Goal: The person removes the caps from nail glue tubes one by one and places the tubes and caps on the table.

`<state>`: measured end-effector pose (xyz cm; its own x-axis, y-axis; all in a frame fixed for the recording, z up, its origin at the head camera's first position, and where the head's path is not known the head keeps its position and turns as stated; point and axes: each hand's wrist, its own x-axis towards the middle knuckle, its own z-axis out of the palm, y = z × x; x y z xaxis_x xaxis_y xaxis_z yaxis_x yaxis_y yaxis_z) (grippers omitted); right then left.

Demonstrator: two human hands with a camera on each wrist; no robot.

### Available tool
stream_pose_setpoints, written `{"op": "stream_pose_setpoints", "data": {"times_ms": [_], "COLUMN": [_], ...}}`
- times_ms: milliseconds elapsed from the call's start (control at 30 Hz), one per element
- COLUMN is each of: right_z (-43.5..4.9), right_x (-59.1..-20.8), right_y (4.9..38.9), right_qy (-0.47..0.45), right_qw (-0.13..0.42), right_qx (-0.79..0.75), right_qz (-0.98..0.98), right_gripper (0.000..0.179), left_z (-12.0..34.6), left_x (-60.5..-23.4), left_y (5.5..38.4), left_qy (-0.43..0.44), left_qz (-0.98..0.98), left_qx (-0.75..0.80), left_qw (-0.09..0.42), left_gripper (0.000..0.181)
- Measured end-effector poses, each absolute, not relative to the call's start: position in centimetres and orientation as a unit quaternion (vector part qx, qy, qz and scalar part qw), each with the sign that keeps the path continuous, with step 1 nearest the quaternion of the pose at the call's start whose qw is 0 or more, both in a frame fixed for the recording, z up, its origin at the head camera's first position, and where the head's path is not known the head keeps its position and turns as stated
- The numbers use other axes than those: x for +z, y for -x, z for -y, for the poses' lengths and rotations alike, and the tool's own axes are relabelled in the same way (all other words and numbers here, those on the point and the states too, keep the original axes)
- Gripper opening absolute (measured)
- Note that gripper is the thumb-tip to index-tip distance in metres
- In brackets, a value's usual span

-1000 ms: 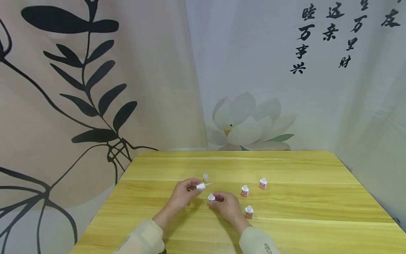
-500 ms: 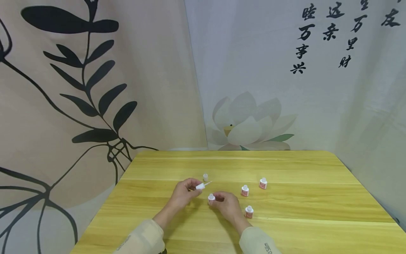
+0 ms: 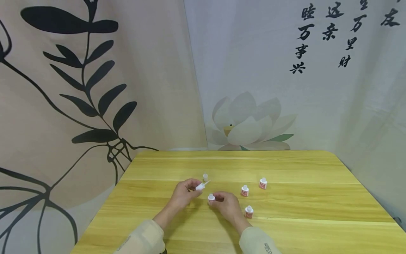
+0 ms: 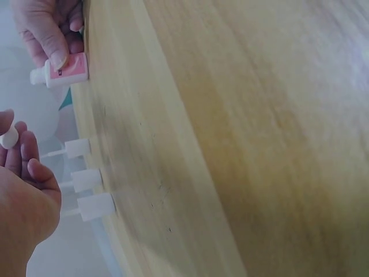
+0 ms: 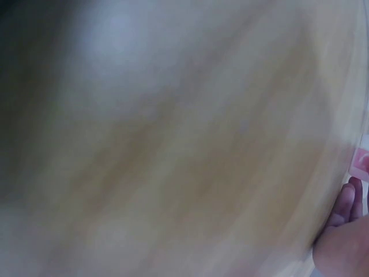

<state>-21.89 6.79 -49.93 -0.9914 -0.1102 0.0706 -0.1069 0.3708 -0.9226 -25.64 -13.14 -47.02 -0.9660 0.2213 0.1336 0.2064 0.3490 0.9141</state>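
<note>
My left hand (image 3: 185,192) pinches a white cap (image 3: 200,186) with a thin applicator stem that points up and to the right. Just right of it, my right hand (image 3: 227,205) holds a small white bottle (image 3: 211,198) with a pink-red label upright at the table. In the left wrist view the right thumb lies on the label of this bottle (image 4: 68,70), and its neck is uncapped. That view also shows three white caps (image 4: 95,206) standing on the table, stems up, beyond the left hand (image 4: 29,199). The right wrist view catches only part of the bottle (image 5: 361,163) and fingers.
Three similar uncapped bottles stand right of my right hand: one near its wrist (image 3: 248,212), a middle bottle (image 3: 245,191) and a farther bottle (image 3: 263,183). A white cap (image 3: 205,177) stands behind my left hand. The wooden table (image 3: 304,204) ends at a printed curtain (image 3: 158,88).
The stem of the cap in my left hand has tilted further upward, its tip shifting slightly left. My right hand and the bottle have stayed in place.
</note>
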Motion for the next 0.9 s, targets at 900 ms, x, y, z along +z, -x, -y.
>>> {"op": "stream_pose_setpoints", "data": {"times_ms": [900], "right_z": [-6.85], "right_x": [-49.82], "right_y": [21.95], "right_qy": [0.054], "right_qw": [0.024], "right_qx": [-0.569], "right_qz": [-0.820], "right_gripper": [0.026], "left_z": [13.01], "left_x": [-47.08], "left_y": [25.68], "left_qy": [-0.126], "left_qz": [-0.825], "left_qx": [0.551], "left_qw": [0.011], "left_gripper": [0.027]}}
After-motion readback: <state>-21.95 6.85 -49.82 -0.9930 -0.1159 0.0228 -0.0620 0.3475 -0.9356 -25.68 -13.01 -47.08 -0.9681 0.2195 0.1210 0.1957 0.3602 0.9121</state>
